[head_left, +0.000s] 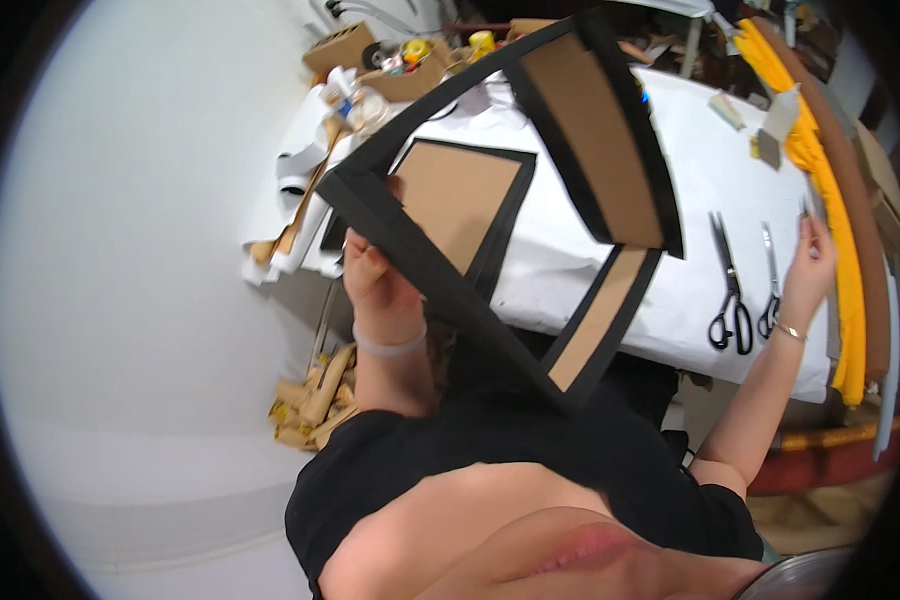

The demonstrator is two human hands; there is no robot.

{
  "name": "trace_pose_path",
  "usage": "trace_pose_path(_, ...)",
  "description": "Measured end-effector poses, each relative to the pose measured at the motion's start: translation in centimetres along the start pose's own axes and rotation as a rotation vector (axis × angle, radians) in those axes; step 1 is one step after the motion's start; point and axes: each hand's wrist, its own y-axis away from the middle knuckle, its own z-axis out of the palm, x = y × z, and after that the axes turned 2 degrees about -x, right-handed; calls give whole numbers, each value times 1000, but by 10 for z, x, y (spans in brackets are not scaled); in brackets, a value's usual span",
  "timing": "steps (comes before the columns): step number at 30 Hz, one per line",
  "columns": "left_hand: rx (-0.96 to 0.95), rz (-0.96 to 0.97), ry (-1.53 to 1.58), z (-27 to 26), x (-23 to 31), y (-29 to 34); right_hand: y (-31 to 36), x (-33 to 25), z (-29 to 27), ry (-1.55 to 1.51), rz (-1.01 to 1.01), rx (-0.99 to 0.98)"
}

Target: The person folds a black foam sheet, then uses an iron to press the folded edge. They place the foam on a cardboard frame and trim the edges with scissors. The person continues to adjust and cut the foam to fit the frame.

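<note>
My left hand (372,268) grips one edge of a black-bordered cardboard frame (460,318), held tilted above the table. Its sides carry tan panels (605,135), and its middle is open. Another tan panel with a black border (460,195) shows behind the near edge; whether it belongs to the frame or lies on the table I cannot tell. At the table's right side, my right hand (815,243) is closed, fingers pinched around a thin, pointed, greyish thing too small to name. Nearby lie large black-handled scissors (732,300) and a slimmer pair of scissors (770,285).
White paper covers the table (670,315). Yellow cloth (840,300) and a brown roll (870,270) run along its right side. Boxes with tape rolls and small items (410,75) stand at the back left. Small scraps (767,145) lie at the far right. Brown paper bundles (315,405) sit below left.
</note>
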Motion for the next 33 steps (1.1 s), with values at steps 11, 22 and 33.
trace_pose_path(11,189,-5,-45,13,-6,-14,41,42,44,-173,145,48)
trace_pose_path(22,-78,15,179,-7,-34,-35,114,-164,45,-1753,882,-888)
trace_pose_path(33,123,-169,-519,-44,-11,-25,85,-146,12,-1601,466,-450)
